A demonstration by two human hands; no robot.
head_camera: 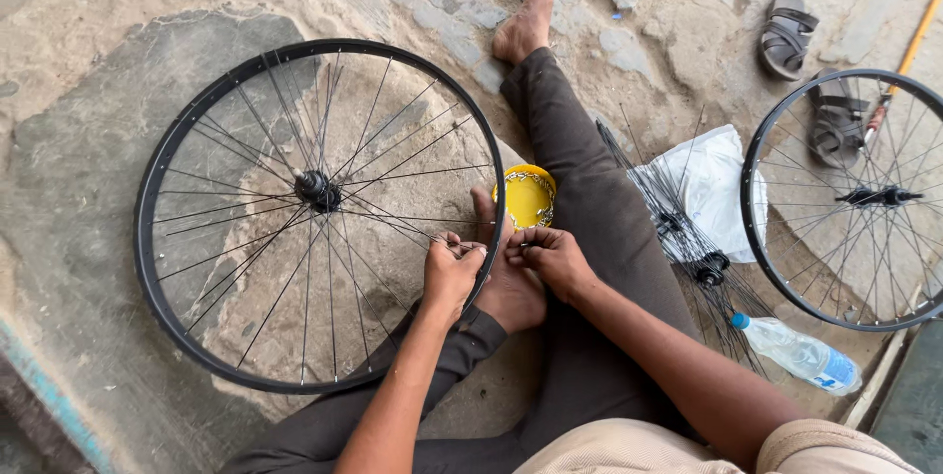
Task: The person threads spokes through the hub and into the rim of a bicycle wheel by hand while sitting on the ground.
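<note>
A black bicycle wheel rim (pixel 147 201) with thin spokes and a central hub (pixel 317 189) lies flat on the ground in front of me. My left hand (pixel 450 275) grips the rim's near right edge, fingers curled around a spoke end. My right hand (pixel 548 253) pinches something small at the same spot just outside the rim; what it holds is too small to tell. A yellow bowl (pixel 530 196) with small metal parts sits just beyond my hands, beside my foot (pixel 511 292).
My outstretched leg (pixel 580 160) runs up the middle. To the right lie a loose bundle of spokes with a hub (pixel 709 268), a white plastic bag (pixel 712 184), a second wheel (pixel 853 197), a plastic water bottle (pixel 801 351) and two sandals (pixel 786 34).
</note>
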